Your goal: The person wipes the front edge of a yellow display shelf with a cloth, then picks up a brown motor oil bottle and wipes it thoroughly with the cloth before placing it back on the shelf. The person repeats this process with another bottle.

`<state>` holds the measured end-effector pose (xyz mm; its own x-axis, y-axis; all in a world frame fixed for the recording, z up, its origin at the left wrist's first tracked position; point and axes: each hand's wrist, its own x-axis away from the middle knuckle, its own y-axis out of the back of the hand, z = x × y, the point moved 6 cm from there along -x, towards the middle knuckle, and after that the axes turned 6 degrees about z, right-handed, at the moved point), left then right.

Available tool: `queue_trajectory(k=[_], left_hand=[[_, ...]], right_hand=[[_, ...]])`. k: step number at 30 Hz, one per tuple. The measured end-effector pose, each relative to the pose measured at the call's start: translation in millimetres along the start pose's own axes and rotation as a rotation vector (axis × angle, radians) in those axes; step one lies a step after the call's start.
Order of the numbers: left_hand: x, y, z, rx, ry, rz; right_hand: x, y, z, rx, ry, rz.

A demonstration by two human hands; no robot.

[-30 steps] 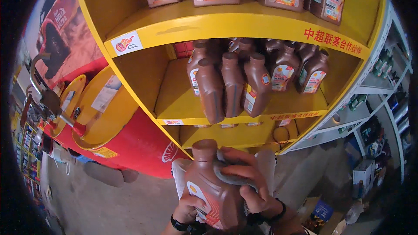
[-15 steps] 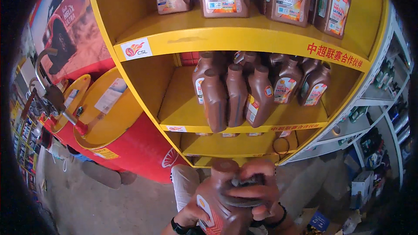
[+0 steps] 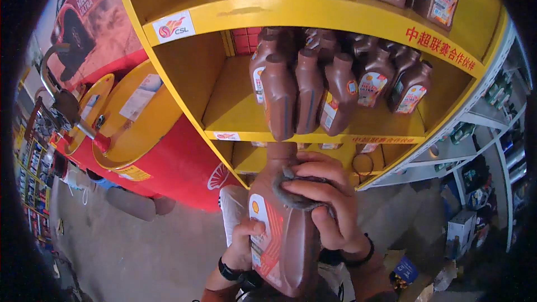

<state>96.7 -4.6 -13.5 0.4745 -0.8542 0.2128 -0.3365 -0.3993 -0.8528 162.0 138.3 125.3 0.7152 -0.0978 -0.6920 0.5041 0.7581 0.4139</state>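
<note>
Upright in front of me is a brown plastic motor oil bottle (image 3: 297,240) with a white and red label on its left face. My left hand (image 3: 240,241) grips its lower left side, thumb lying across the label. A dark grey cloth (image 3: 291,197) is bunched under the fingers of my right hand (image 3: 335,198), which presses it against the bottle's shoulder just below the neck. The rest of the cloth is hidden by that hand. Both wrists wear dark bands.
Ahead stands a yellow shelf unit (image 3: 235,123) holding several similar brown bottles (image 3: 279,95). Red and yellow oil drums (image 3: 173,162) with a hand pump (image 3: 67,103) stand on the left. Grey shelving (image 3: 447,159) is at right; cartons (image 3: 405,268) lie on the floor below it.
My view has tipped down, so the shelves sit higher. The bottle now shows more of its body and label. The right hand has shifted with the cloth around the shoulder.
</note>
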Motion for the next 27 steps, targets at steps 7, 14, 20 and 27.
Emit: queue_trajectory(k=[7, 14, 20, 27], left_hand=[[-5, 4, -12, -0.157, 0.015, -0.045], [-16, -1, -26, -0.131, -0.169, -0.167], [-21, -18, -28, -0.36, -0.179, -0.039], [-21, 6, -7, -0.088, -0.091, -0.031]], right_hand=[[30, -1, 8, 0.159, 0.069, 0.096], [90, -17, 24, 0.228, 0.048, 0.255], [68, -4, 6, 0.22, -0.103, 0.179], [25, -6, -25, -0.286, -0.204, -0.032]])
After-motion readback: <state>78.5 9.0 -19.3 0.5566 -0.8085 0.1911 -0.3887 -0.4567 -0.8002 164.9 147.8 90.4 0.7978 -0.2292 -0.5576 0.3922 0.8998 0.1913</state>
